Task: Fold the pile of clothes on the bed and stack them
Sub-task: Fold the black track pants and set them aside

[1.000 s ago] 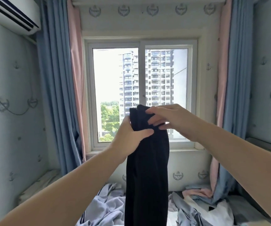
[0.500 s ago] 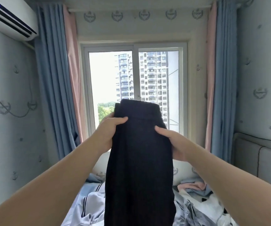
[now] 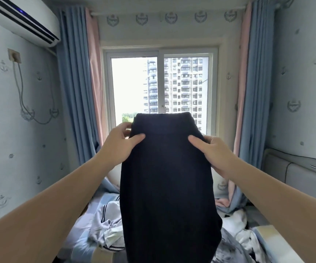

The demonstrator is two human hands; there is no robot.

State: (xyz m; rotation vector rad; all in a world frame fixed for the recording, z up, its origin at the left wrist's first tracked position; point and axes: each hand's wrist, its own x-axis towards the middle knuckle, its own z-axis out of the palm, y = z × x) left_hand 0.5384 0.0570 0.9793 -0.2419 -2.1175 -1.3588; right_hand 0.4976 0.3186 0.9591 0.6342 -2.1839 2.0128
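A dark navy garment (image 3: 168, 183) hangs in the air in front of me, its waistband at the top and spread wide. My left hand (image 3: 119, 147) pinches its upper left edge, thumb on the front. My right hand (image 3: 214, 152) pinches the upper right edge the same way. Below and behind it lies the pile of clothes (image 3: 107, 228) on the bed: white and grey pieces with dark stripes on the left, white and grey ones (image 3: 238, 236) on the right. The hanging cloth hides the middle of the pile.
A window (image 3: 161, 88) with blue and pink curtains (image 3: 75, 88) faces me. An air conditioner (image 3: 18, 18) hangs at upper left, a padded headboard (image 3: 301, 168) stands at right. A light folded item (image 3: 273, 238) lies at the bed's right edge.
My hands have moved apart from one bunched grip to the two sides of the waistband, spreading the dark garment wide. The view has tilted slightly down.
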